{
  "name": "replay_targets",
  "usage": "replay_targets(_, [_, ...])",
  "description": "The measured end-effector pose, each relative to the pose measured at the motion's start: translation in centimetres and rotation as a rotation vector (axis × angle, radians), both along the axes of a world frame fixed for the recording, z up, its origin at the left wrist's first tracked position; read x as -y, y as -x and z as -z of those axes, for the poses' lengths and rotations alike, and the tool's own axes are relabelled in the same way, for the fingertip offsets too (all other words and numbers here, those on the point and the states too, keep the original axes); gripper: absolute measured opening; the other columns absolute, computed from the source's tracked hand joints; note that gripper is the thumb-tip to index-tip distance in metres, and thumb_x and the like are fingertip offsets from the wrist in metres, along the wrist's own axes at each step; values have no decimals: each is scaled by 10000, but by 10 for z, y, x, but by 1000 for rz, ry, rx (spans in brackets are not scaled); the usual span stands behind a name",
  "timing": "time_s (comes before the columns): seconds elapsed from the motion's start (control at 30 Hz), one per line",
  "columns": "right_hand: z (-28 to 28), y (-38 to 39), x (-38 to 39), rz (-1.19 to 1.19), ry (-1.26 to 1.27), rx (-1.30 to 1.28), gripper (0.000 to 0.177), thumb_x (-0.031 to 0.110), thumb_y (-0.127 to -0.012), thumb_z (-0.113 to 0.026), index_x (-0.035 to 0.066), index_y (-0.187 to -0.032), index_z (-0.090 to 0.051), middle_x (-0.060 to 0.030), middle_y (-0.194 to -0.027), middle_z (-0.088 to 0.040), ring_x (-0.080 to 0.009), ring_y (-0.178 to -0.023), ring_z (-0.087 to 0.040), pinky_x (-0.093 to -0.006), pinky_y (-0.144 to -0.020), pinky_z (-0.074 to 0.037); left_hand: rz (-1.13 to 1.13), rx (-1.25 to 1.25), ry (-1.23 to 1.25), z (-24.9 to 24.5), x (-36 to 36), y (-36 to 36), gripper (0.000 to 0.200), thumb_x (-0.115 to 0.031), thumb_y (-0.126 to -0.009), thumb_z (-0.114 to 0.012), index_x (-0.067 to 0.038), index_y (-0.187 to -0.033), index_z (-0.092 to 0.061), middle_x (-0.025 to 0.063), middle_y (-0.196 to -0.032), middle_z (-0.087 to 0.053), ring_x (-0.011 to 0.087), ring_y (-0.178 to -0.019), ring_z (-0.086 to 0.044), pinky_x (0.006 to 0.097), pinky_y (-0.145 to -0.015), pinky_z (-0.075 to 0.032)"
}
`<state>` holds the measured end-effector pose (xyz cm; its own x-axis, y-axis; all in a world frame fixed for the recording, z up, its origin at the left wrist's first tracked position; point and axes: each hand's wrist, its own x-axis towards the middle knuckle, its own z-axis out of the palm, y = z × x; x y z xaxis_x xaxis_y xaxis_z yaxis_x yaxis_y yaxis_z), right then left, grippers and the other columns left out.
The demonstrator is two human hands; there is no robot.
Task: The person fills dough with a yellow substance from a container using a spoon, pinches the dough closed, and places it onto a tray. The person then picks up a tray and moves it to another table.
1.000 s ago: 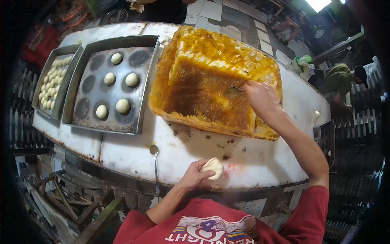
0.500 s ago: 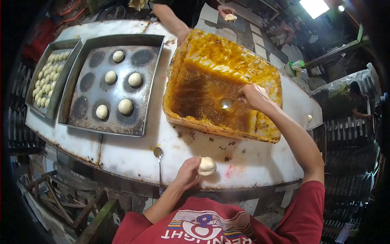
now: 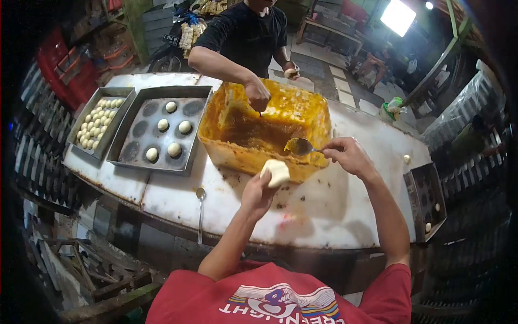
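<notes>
My left hand [image 3: 259, 194] grips a flattened piece of pale dough [image 3: 277, 173], held up before the near wall of a big tub [image 3: 237, 156]. Pinched by its handle in my right hand [image 3: 349, 155] is a metal spoon [image 3: 300, 146], its bowl over the tub's near rim with some orange-brown filling on it. More of the sticky filling [image 3: 259, 132] covers the tub's floor and smears its walls. Across the table a co-worker's hand [image 3: 258, 96] reaches into the tub, while that person's other hand [image 3: 291, 72] holds a piece of dough.
To the left, a large metal tray [image 3: 137, 129] carries several dough balls in spaced spots. Beside it, a smaller tray [image 3: 86, 110] holds many more. A second spoon [image 3: 200, 208] lies near the table's front edge. Another tray [image 3: 426, 186] sits at the right end.
My right hand has lifted the spoon out of the filling toward the near rim. My left hand has raised the dough, which now looks flatter. The view has tilted up, showing more of the co-worker.
</notes>
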<state>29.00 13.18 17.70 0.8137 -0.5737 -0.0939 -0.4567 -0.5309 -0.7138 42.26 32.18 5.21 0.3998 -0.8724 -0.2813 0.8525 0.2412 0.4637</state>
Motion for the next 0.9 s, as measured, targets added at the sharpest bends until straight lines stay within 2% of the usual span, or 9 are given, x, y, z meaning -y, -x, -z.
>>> replay_targets(0.27, [44, 77, -54, -22, 240, 402, 123, -36, -749, -586, -9, -856, -641, -107, -795, -620, -166, -688, -592, -277, -632, -479, 48, -81, -26, -41, -1, 64, 413, -271, -949, -360, 14, -1247, -377, 147, -1230, -465, 273, -1130, -467, 388, -1020, -359])
replay_targets(0.53, [152, 119, -65, 66, -167, 639, 162, -105, -712, -589, -16, -838, -639, -72, -844, -593, -115, -710, -546, -223, -664, -448, -27, -89, 31, -9, -46, 108, 475, -361, -951, -299, 5, -1241, -389, 147, -1210, -484, 279, -1119, -483, 389, -996, -373])
replay_targets(0.6, [185, 121, -65, 117, -262, 674, 142, -82, -718, -597, -13, -833, -643, -59, -842, -594, -106, -719, -538, -223, -663, -440, -56, -114, 73, 5, -63, 107, 406, -249, -945, -359, 30, -1237, -393, 167, -1215, -483, 278, -1118, -486, 384, -1003, -364])
replay_targets(0.67, [213, 125, -67, 249, -130, 475, 106, -5, -734, -628, 2, -837, -655, -58, -815, -598, -122, -716, -536, -233, -655, -434, 106, -166, 507, 23, -81, 104, 412, -101, -860, -400, 62, -1238, -389, 184, -1229, -473, 278, -1119, -488, 382, -1009, -361])
replay_targets(0.7, [229, 125, -64, 256, -12, 393, 111, 82, -760, -637, 15, -846, -662, -71, -781, -602, -151, -711, -542, -240, -650, -426, 59, -57, 307, 5, -87, 110, 497, 8, -747, -397, 89, -1237, -381, 190, -1234, -466, 280, -1120, -491, 376, -1007, -371])
replay_targets(0.73, [235, 125, -70, 252, -12, 390, 111, 82, -760, -637, 15, -846, -662, -71, -781, -602, -151, -711, -542, -240, -650, -426, 54, -59, 307, -1, -94, 114, 497, 8, -747, -397, 89, -1237, -381, 190, -1234, -466, 280, -1120, -491, 376, -1007, -371])
replay_targets(0.8, [240, 123, -80, 219, 657, 213, 159, 161, -796, -628, 18, -854, -665, -107, -812, -615, -187, -753, -571, -258, -687, -440, 4, 179, 81, -5, -106, 121, 493, 47, -747, -421, 82, -1237, -382, 172, -1228, -472, 267, -1119, -495, 355, -996, -391])
replay_targets(0.83, [224, 115, -94, 216, 662, 217, 159, 161, -796, -628, 18, -854, -665, -107, -812, -615, -187, -753, -571, -258, -687, -440, -23, 183, 63, 1, -112, 123, 481, 51, -773, -469, 67, -1245, -378, 157, -1221, -476, 251, -1116, -498, 342, -988, -402])
replay_targets(0.9, [183, 98, -135, 205, 35, 430, 212, 218, -844, -582, 25, -882, -661, -111, -909, -630, -206, -849, -585, -290, -753, -447, -16, 176, 99, 6, -122, 125, 474, 20, -793, -497, 53, -1250, -377, 148, -1209, -483, 243, -1108, -503, 347, -979, -409])
